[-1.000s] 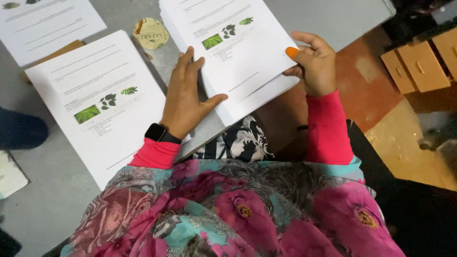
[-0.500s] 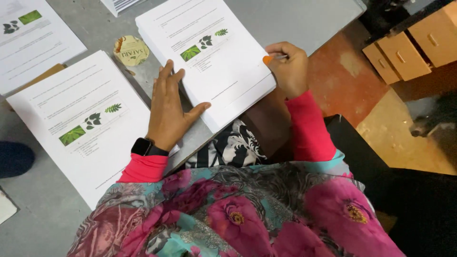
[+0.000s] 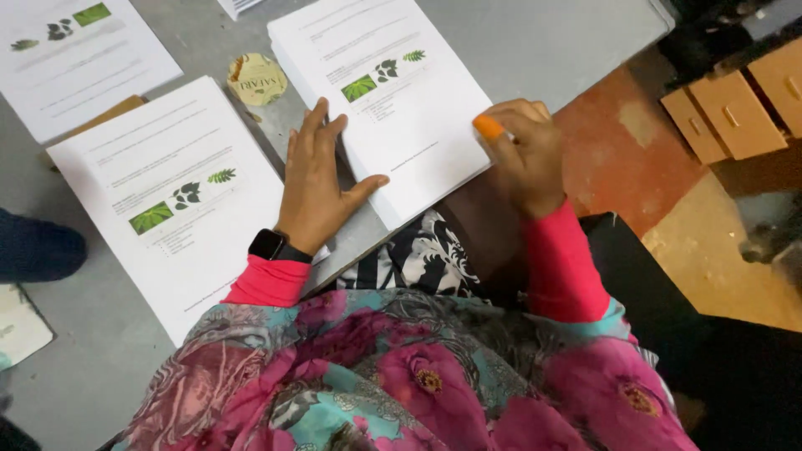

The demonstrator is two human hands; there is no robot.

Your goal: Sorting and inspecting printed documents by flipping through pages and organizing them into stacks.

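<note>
A white stack of printed sheets [image 3: 393, 92] with small green leaf pictures lies near the edge of a grey table [image 3: 551, 42]. My left hand [image 3: 317, 192] lies flat with fingers spread, its thumb and fingertips pressing on the stack's left and lower edge. It wears a black watch [image 3: 269, 244] at the wrist. My right hand [image 3: 526, 154] curls around the stack's right edge. An orange rubber cap [image 3: 489, 127] on one of its fingers rests on the top sheet.
A second stack of the same printed sheets [image 3: 175, 192] lies to the left, and a third [image 3: 75, 58] at the far left. A round yellowish lid [image 3: 256, 79] sits between the stacks. Wooden drawers [image 3: 735, 100] stand on the floor to the right.
The sheets that my right hand held lifted have come down flat on the stack. My right hand has slid to the stack's right edge. My left hand stays pressed on the paper.
</note>
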